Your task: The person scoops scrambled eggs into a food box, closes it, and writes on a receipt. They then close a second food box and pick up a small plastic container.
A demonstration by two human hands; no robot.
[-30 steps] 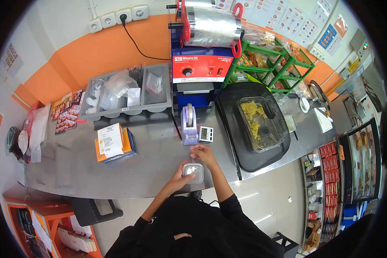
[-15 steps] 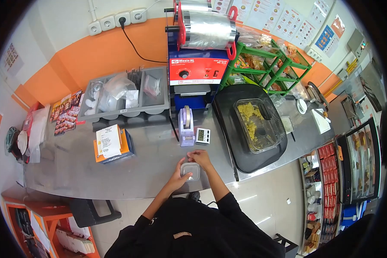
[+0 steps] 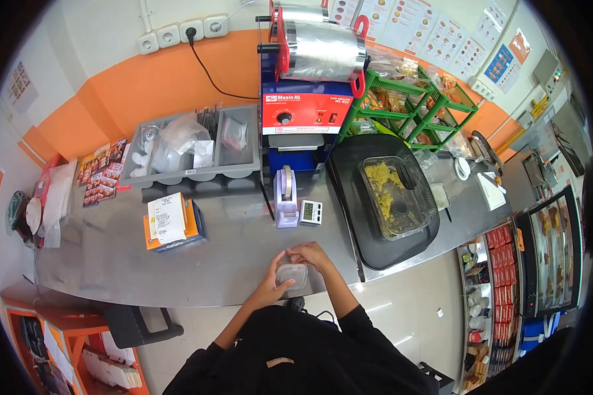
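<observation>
Low over the front of the steel counter, my left hand [image 3: 268, 287] grips a small clear plastic container [image 3: 292, 277] by its left side, thumb across the top. At the container's far edge, my right hand [image 3: 311, 255] has thumb and fingers pinched together, close to my left fingertips. Whatever may be between those right fingers is too small to make out. Just beyond the hands stand a lilac tape dispenser [image 3: 286, 207] and a white digital timer [image 3: 311, 212].
A red and blue cup sealer [image 3: 303, 112] stands behind the dispenser. On the right, a black griddle [image 3: 349, 191] bears a clear tub [image 3: 412, 227] of yellow food. To the left are an orange box [image 3: 192, 227] with a receipt and a grey divided tray [image 3: 244, 158].
Both hands and the container have come slightly nearer my body, away from the tape dispenser. The right fingers stay pinched at the container's far edge.
</observation>
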